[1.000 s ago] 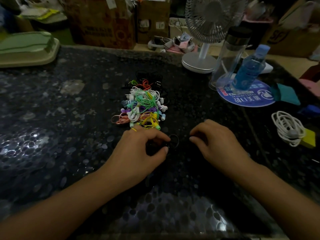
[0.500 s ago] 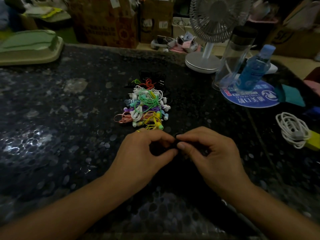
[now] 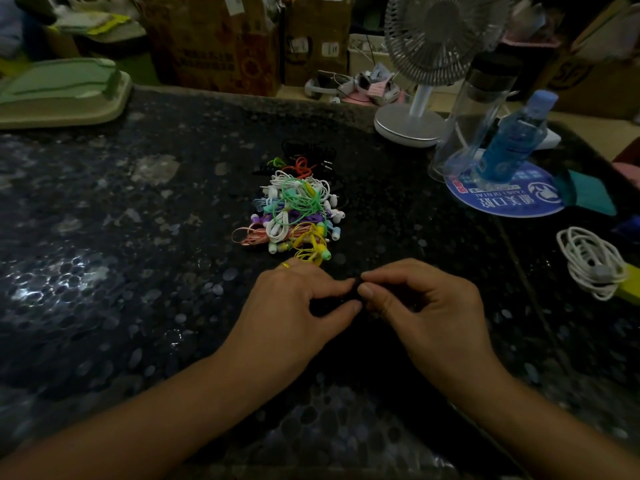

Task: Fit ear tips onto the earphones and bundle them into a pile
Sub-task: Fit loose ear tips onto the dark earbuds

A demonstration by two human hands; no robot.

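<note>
A pile of coloured earphones (image 3: 296, 211) in white, green, yellow, pink and purple lies in the middle of the dark speckled table (image 3: 138, 271). Just in front of it my left hand (image 3: 294, 306) and my right hand (image 3: 426, 306) meet fingertip to fingertip. Both pinch a small black earphone (image 3: 355, 284) between thumb and forefinger; it is dark and mostly hidden by the fingers. A yellow ring sits on my left hand. Whether an ear tip is on the piece, I cannot see.
A white desk fan (image 3: 426, 64), a clear tumbler (image 3: 474, 112) and a blue bottle (image 3: 512, 136) on a round blue mat (image 3: 505, 199) stand at the back right. A coiled white cable (image 3: 592, 261) lies right. A green tray (image 3: 59, 95) sits far left. Boxes (image 3: 214, 43) line the back.
One second ago my hands were apart, the left on the black earphone. The right hand moved left and joined it; both now pinch the same small piece.
</note>
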